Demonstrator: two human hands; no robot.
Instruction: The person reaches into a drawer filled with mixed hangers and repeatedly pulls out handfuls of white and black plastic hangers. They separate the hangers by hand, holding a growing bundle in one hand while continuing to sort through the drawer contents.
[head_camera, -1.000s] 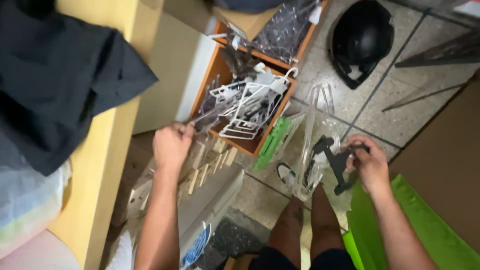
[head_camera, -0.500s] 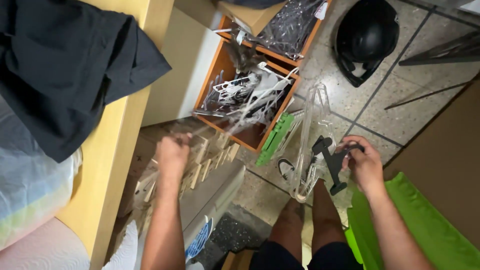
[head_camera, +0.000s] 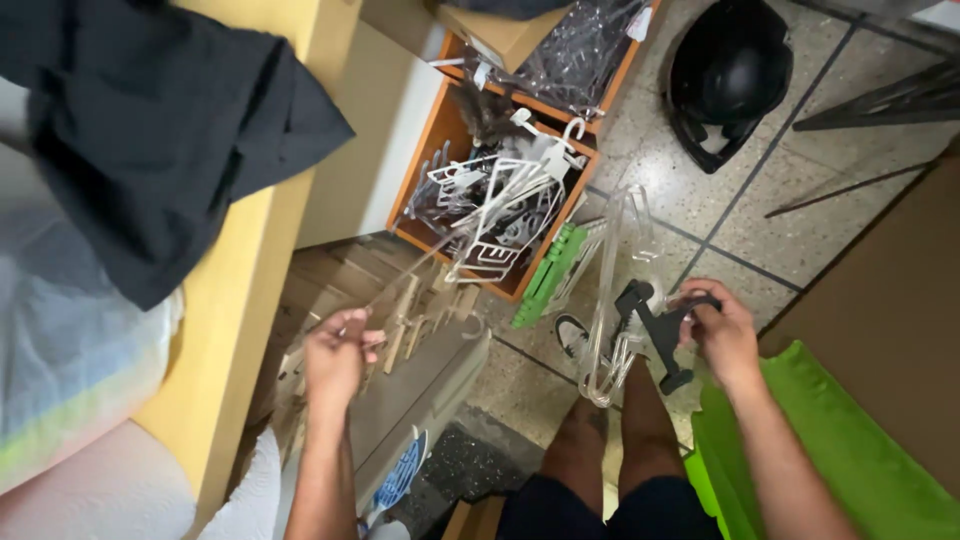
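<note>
Left hand (head_camera: 335, 362) grip pinching clear hanger (head_camera: 420, 270), right hand (head_camera: 722, 335) grip holding black hanger (head_camera: 655, 335)

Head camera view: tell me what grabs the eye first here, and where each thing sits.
The orange crate at top centre, crammed with a tangle of white and clear hangers, draws the eye first. Below it, the right hand grips a black hanger beside a bunch of clear hangers, while the left hand pinches a thin clear piece over wooden hangers. A black helmet lies on the tiled floor at top right.
</note>
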